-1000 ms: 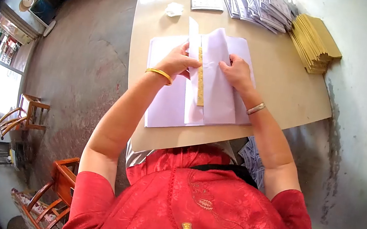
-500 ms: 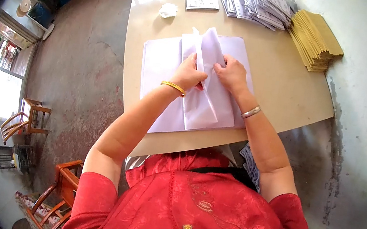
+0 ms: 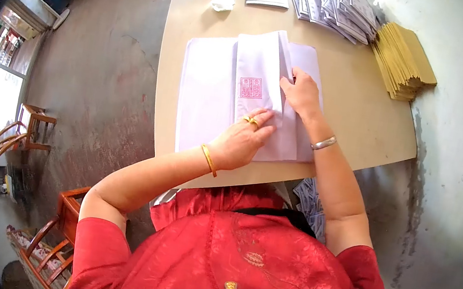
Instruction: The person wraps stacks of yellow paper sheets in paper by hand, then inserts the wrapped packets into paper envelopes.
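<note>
1. Head view: folded paper (image 3: 251,52) lies on the stack of white sheets (image 3: 206,93), mid-counter (image 3: 361,116), red stamp (image 3: 251,87) facing up.
2. Left hand (image 3: 243,137): palm down, fingers extended and nearly together, resting on the lower part of the folded paper. Gripping nothing that shows.
3. Right hand (image 3: 300,95): appears to pinch the raised right edge of the folded paper. Some fingers hidden; grip strength cannot be told.
4. Risk, crooked crease: the right edge stands up along the fold. Uneven pull from the right hand could skew it.
5. Risk, slipping: paper rests on loose paper. A sideways push by the left hand could slide the folded paper or drag the top sheets along.
6. Risk, snagging: rings (image 3: 254,122) on the left hand lie close to the surface; a sweep could scuff or catch it.
7. Risk, smudging: fingertips sit just below the stamp. If the ink is wet (cannot tell), rubbing could smear it.
</note>
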`<state>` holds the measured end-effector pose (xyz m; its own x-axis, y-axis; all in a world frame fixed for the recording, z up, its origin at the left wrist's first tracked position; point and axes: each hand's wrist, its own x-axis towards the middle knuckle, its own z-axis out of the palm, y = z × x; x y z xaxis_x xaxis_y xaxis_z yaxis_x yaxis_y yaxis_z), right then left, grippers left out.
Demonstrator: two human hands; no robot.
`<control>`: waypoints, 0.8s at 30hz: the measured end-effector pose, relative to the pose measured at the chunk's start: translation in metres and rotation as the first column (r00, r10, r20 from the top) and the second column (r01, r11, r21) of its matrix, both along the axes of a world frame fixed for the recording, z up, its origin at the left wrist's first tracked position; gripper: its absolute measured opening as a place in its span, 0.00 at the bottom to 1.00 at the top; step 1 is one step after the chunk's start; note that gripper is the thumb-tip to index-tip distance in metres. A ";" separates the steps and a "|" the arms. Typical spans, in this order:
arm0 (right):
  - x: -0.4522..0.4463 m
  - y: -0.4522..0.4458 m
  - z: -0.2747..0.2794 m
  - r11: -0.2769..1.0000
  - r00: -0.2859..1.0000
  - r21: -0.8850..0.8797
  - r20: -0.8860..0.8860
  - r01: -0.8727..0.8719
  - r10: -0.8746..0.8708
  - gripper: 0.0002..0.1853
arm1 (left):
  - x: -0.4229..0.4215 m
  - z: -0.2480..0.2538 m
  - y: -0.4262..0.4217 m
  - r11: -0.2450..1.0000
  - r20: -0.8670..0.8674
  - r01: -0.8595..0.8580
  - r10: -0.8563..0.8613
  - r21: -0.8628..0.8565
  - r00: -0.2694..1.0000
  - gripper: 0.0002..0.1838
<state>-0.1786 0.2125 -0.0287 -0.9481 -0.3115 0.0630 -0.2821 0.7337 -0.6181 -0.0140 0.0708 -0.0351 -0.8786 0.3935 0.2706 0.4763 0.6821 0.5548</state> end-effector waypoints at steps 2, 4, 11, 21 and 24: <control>-0.001 0.000 0.001 0.991 0.994 -0.122 0.104 0.053 -0.041 0.24 | 0.007 -0.002 0.001 0.986 -0.011 0.039 -0.041 -0.163 0.999 0.29; 0.001 -0.001 0.012 0.987 0.978 -0.141 0.202 0.072 -0.043 0.29 | 0.010 -0.008 0.002 0.977 -0.027 0.058 -0.065 -0.205 0.998 0.32; 0.008 -0.003 0.005 0.997 0.995 0.028 -0.063 -0.072 0.074 0.27 | 0.004 0.004 0.002 0.931 0.107 -0.141 0.187 -0.338 0.977 0.41; 0.014 -0.006 0.009 0.998 0.993 0.047 -0.108 -0.052 0.056 0.24 | -0.142 -0.007 -0.083 0.766 0.014 -0.345 0.419 -0.542 0.908 0.51; 0.013 -0.006 0.006 0.998 0.986 0.030 -0.159 -0.054 0.058 0.24 | -0.138 -0.009 -0.080 0.754 0.005 -0.344 0.418 -0.560 0.908 0.49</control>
<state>-0.1660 0.2062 -0.0223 -0.9074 -0.3677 0.2037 -0.4172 0.7287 -0.5432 -0.1515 -0.0091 -0.0438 -0.9978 0.0662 -0.0002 0.0660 0.9946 0.0801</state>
